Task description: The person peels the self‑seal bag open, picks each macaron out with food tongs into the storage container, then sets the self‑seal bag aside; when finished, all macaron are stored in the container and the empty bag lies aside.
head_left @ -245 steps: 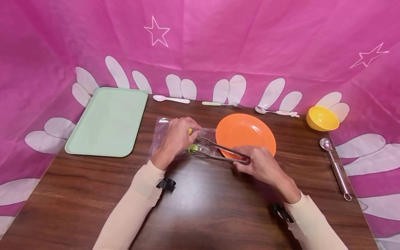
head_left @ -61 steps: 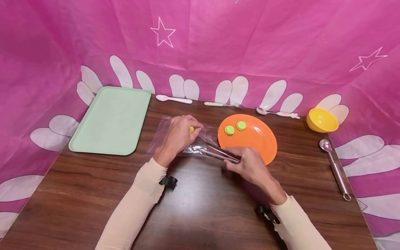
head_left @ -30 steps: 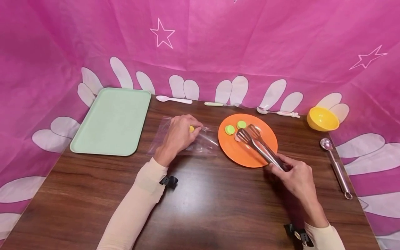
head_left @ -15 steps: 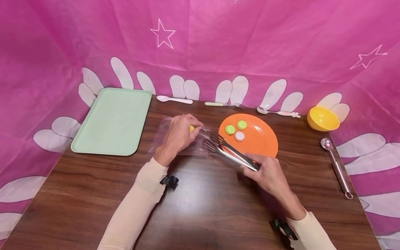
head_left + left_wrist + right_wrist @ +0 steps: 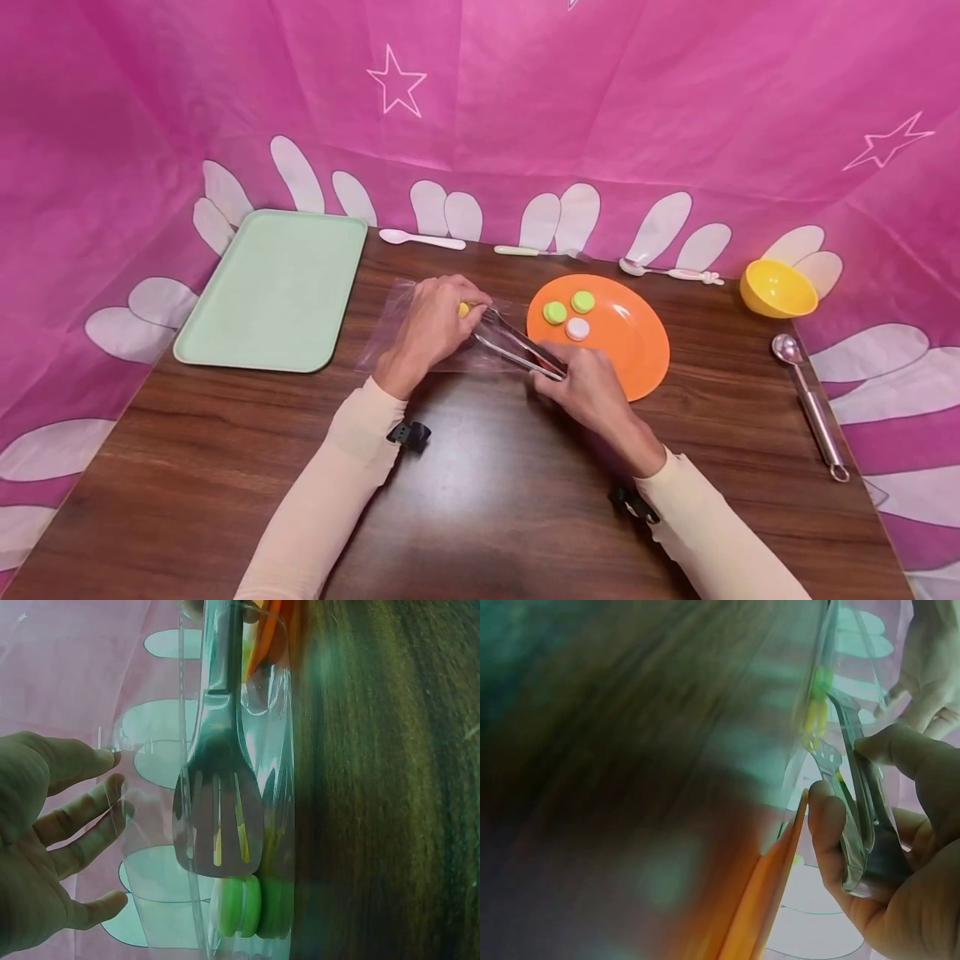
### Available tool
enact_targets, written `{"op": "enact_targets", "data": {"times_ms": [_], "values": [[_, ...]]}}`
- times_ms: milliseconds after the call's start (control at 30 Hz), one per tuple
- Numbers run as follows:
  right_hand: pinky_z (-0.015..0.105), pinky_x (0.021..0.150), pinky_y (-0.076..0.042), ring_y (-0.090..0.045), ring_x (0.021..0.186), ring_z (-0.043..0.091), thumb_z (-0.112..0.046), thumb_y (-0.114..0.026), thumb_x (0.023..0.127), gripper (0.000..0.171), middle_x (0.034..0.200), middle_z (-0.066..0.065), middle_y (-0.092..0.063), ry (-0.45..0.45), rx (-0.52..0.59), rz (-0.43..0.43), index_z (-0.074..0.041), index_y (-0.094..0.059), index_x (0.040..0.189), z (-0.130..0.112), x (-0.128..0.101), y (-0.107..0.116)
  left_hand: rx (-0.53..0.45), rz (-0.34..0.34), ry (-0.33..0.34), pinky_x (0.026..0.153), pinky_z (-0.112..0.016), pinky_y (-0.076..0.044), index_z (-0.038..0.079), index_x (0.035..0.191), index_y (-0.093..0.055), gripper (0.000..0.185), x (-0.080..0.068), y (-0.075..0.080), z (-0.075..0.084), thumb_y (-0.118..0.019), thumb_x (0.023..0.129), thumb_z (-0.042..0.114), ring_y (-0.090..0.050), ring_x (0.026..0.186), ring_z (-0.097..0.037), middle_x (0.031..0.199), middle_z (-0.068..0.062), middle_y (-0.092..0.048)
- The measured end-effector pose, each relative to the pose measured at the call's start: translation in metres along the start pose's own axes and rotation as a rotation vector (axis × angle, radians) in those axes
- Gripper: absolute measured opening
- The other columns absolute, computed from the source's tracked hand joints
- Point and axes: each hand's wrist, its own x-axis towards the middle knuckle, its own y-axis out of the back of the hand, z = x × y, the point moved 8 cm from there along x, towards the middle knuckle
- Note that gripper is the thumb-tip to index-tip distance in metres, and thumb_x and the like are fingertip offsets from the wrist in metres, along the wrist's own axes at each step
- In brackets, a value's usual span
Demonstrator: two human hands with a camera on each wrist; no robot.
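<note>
The wooden table carries every item; a pale green tray lies at its far left; an orange plate sits right of centre, bearing two green discs and one white disc on its left part; a clear plastic bag lies flat between tray and plate, its open mouth facing the plate. The left hand rests on top of the bag, thumb and fingers pinching the upper film at the mouth and lifting it. The right hand is closed around the handle end of the metal tongs; the slotted tong heads reach inside the bag mouth, just beside a green disc and a second green one next to it; a yellow piece shows at the left fingertips. A yellow bowl stands at far right; a metal scoop lies near it; a white spoon lies along the far edge.
</note>
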Motion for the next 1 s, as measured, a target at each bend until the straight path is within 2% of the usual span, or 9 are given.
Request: {"op": "enact_targets", "data": {"times_ms": [400,633,733,867,1000], "values": [[0.032,0.059,-0.044,-0.057,0.067,0.023,-0.014,-0.081,0.087,0.027,0.079,0.004,-0.071,0.026,-0.043,0.031,-0.013,-0.080,0.114,-0.003,0.001,0.001,0.003,0.019,-0.018,0.097,-0.049,-0.054,0.016,0.107,-0.087,0.014,0.000,0.000,0.002,-0.078,0.097,0.016,-0.076,0.104,-0.029,0.105,-0.005,-0.083],[0.029,0.061,-0.041,-0.057,0.068,0.020,-0.013,-0.081,0.086,0.025,0.075,-0.001,-0.071,-0.007,0.006,0.045,-0.015,-0.083,0.112,0.006,-0.008,0.010,0.008,0.019,-0.021,0.098,-0.049,-0.054,0.015,0.108,-0.087,0.014,0.000,0.000,0.002,-0.077,0.098,0.016,-0.076,0.105,-0.029,0.106,-0.005,-0.083],[0.030,0.065,-0.046,-0.062,0.072,0.021,-0.013,-0.082,0.086,0.028,0.081,0.002,-0.076,-0.017,-0.001,0.039,-0.013,-0.083,0.114,0.009,-0.012,0.015,0.006,0.012,-0.012,0.101,-0.049,-0.053,0.015,0.109,-0.087,0.015,0.001,0.000,0.000,-0.077,0.098,0.016,-0.076,0.106,-0.029,0.107,-0.005,-0.083],[0.034,0.070,-0.052,-0.067,0.079,0.024,-0.015,-0.085,0.085,0.036,0.098,0.008,-0.082,-0.011,-0.018,0.031,-0.011,-0.082,0.121,0.010,-0.013,0.016,0.003,0.009,-0.001,0.103,-0.049,-0.053,0.015,0.109,-0.087,0.015,0.001,0.002,0.000,-0.077,0.098,0.016,-0.076,0.107,-0.029,0.107,-0.005,-0.083],[0.034,0.066,-0.048,-0.064,0.074,0.023,-0.015,-0.084,0.086,0.032,0.088,0.004,-0.079,0.023,-0.043,0.031,-0.014,-0.082,0.117,0.005,-0.008,0.011,0.000,0.008,-0.005,0.102,-0.048,-0.053,0.015,0.108,-0.087,0.015,0.000,0.001,0.001,-0.077,0.098,0.017,-0.076,0.107,-0.029,0.107,-0.005,-0.083]]}}
